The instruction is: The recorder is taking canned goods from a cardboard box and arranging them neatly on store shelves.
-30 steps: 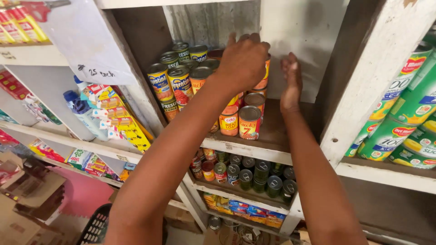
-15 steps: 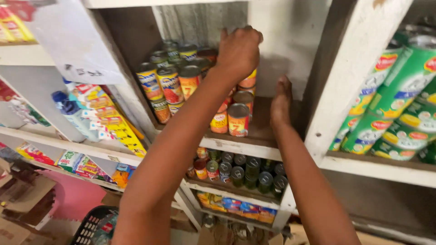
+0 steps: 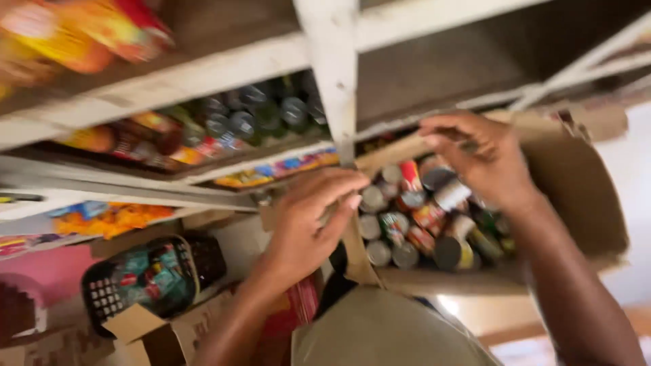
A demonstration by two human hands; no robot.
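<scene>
Cardboard box point(image 3: 583, 183): brown, open, lying low beneath the shelving, its opening towards the camera, filled with small cans point(image 3: 413, 217) stacked on their sides; silver ends and red, yellow and green labels show.

Left hand point(image 3: 308, 227): at the box's left flap, fingers curled over the cardboard edge; the picture is blurred, so whether it truly grips cannot be told.

Right hand point(image 3: 485, 159): over the upper cans, fingers bent; grasp not discernible through blur.

White upright post point(image 3: 332, 74): directly above the box's left edge, narrowing the room there; open space lies to the box's right.

Shelf above left: dark-topped cans point(image 3: 251, 115) in rows.

Lower left: black basket point(image 3: 146, 274) of coloured packets.
</scene>
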